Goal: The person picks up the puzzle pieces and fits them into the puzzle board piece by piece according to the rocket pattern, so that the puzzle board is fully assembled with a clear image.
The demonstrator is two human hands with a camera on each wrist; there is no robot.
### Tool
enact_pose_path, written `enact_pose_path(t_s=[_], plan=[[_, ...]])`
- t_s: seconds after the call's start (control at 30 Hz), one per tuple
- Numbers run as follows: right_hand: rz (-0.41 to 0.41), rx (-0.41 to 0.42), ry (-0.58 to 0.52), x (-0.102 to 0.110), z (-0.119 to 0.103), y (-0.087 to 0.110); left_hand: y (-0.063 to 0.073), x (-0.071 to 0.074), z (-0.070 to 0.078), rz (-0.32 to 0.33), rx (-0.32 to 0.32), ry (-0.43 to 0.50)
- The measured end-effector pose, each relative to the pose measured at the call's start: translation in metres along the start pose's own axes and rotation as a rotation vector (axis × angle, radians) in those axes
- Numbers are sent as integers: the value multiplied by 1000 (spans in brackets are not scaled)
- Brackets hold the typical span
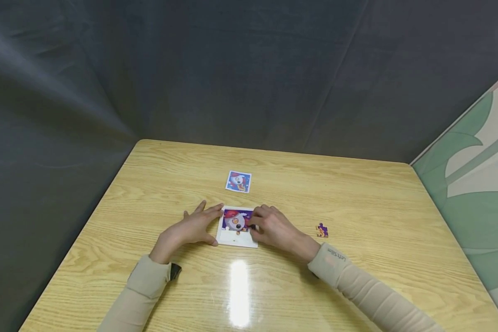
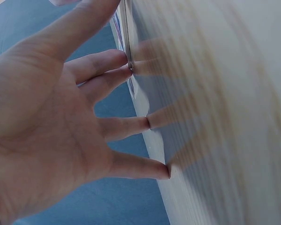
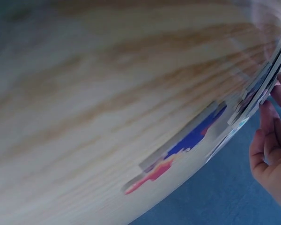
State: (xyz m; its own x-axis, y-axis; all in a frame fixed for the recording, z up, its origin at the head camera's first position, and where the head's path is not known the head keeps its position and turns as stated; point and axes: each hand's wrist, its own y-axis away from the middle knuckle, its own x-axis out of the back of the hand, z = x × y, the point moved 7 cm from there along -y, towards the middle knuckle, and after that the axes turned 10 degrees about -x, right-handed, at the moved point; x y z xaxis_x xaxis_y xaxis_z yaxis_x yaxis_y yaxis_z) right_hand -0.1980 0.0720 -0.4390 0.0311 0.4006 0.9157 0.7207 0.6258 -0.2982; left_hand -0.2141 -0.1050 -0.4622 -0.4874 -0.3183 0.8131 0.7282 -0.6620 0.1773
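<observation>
A white puzzle tray [image 1: 237, 239] lies on the table, its upper part filled by a purple picture with a grey-white cartoon figure. The lower strip shows bare white. My left hand [image 1: 192, 226] spreads along the tray's left side, thumb at the near corner and forefinger at the far corner; the other straight fingertips [image 2: 160, 169] touch the table. Over the tray's right edge, my right hand [image 1: 275, 229] pinches a puzzle piece [image 1: 253, 227] with bent fingers, which mostly hide it. A loose purple and orange puzzle piece [image 1: 323, 230] lies right of that hand.
Beyond the tray lies a small square picture card [image 1: 238, 181] with a similar figure. The wooden table [image 1: 182, 170] reaches a dark curtain [image 1: 249, 74] at the back. A green and white patterned panel [image 1: 477, 184] stands along the right side.
</observation>
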Motion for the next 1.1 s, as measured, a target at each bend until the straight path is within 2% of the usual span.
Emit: enact_pose_path(t_s=[1.1], plan=[[-50, 8, 59, -5, -2, 1, 0, 0, -1, -1, 15, 4]])
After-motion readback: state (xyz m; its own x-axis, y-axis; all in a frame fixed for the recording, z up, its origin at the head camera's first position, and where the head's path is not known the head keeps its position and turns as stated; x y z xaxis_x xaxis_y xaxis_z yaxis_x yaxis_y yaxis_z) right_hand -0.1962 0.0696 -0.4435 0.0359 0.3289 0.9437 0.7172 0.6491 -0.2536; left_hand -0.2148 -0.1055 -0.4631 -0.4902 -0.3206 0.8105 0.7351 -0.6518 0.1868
